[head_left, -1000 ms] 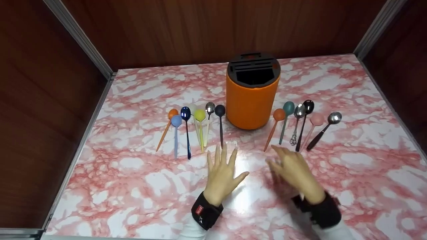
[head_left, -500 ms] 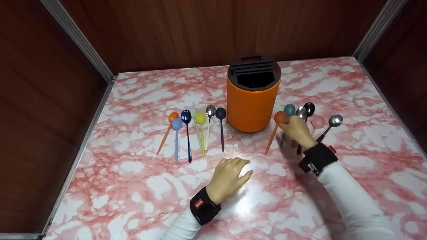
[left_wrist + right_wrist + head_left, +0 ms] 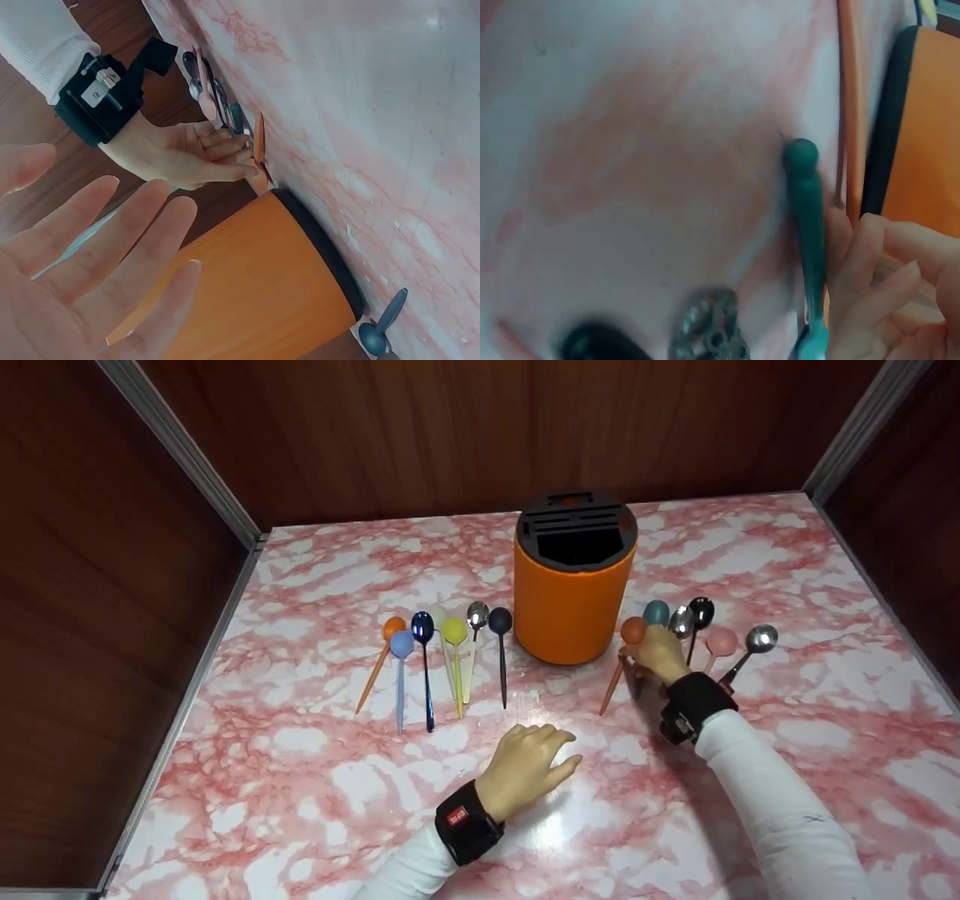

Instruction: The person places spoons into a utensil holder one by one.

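Note:
My right hand (image 3: 654, 652) is at the red-orange spoon (image 3: 613, 686) on the right, thumb and fingers pinching its neck just below the round bowl. In the right wrist view the orange handle (image 3: 852, 97) runs down to the fingertips. A teal spoon (image 3: 808, 217) lies right beside those fingers, its bowl partly behind the hand in the head view. My left hand (image 3: 525, 769) hovers over the front middle of the table with fingers relaxed and holds nothing. The orange cylinder (image 3: 571, 611) with a slotted black top stands upright behind both hands.
Left of the cylinder lies a row of several spoons, among them a navy spoon (image 3: 502, 660), a yellow-green spoon (image 3: 457, 667) and a light blue spoon (image 3: 401, 682). To the right are a pink spoon (image 3: 721, 642) and a black-handled spoon (image 3: 760, 639). Wood-look panels (image 3: 390, 442) enclose the table.
My right hand has moved forward from the table's front to the red-orange spoon and now pinches its neck. The left hand's spread fingers have relaxed and bent.

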`<action>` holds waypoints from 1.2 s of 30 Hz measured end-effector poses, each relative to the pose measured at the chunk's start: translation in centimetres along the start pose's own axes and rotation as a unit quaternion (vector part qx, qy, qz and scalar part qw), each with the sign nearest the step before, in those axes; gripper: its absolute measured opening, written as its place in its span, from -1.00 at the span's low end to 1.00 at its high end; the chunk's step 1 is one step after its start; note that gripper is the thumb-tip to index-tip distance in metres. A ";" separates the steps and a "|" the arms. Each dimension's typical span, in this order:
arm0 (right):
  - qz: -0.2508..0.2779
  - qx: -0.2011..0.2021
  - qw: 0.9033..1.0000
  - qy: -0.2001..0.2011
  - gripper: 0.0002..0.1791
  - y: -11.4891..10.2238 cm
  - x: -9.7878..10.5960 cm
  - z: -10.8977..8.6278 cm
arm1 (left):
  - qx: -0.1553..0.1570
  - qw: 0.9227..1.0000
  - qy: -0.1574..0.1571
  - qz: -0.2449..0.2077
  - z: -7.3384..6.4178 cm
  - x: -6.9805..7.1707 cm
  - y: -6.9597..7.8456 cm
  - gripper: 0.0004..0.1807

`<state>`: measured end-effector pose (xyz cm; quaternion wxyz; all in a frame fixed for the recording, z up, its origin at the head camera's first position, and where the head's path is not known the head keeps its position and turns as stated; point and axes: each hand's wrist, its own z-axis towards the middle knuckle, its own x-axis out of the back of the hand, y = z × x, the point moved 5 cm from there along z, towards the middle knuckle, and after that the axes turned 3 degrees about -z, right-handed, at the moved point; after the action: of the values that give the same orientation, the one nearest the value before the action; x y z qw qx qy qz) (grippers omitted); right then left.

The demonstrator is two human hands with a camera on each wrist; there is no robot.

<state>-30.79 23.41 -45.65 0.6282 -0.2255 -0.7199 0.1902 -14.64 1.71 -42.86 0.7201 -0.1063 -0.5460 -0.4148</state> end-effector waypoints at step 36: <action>0.465 -0.031 0.881 -0.082 -0.66 0.7 0.5 -3.4 | 0.071 0.990 -0.085 -0.082 3.4 -1.9 -1.6 -0.78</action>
<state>-27.43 24.24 -45.17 0.3993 -0.5376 -0.5867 0.4554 -18.26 3.72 -43.67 0.6402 -0.0450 -0.6400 -0.4224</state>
